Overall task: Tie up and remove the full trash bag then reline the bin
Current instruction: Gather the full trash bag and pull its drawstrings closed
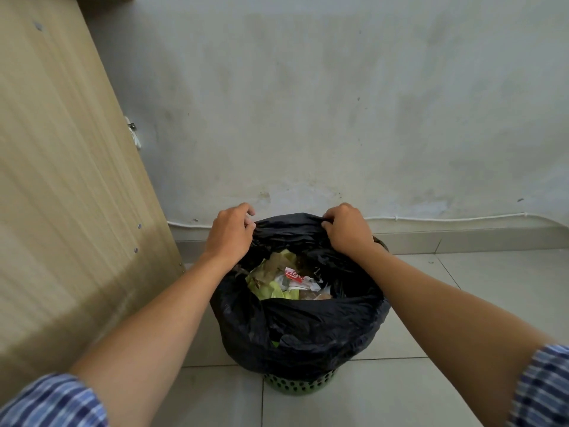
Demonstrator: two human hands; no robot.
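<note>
— Black plastic: where is the trash bag (308,328) seen from the head camera?

— It is draped over the green perforated bin (300,385), which is stood on the tiled floor (431,396) near the wall (338,103); rubbish (283,282) is seen inside.

— And the hands?

— Both forearms are stretched forward; the left hand (229,234) is clenched on the bag's far-left rim, knuckles up; the right hand (346,229) is clenched on the far-right rim; the rim is lifted between them.

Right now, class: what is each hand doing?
Left hand: closed on the black trash bag's far rim.
Right hand: closed on the same rim.
</note>
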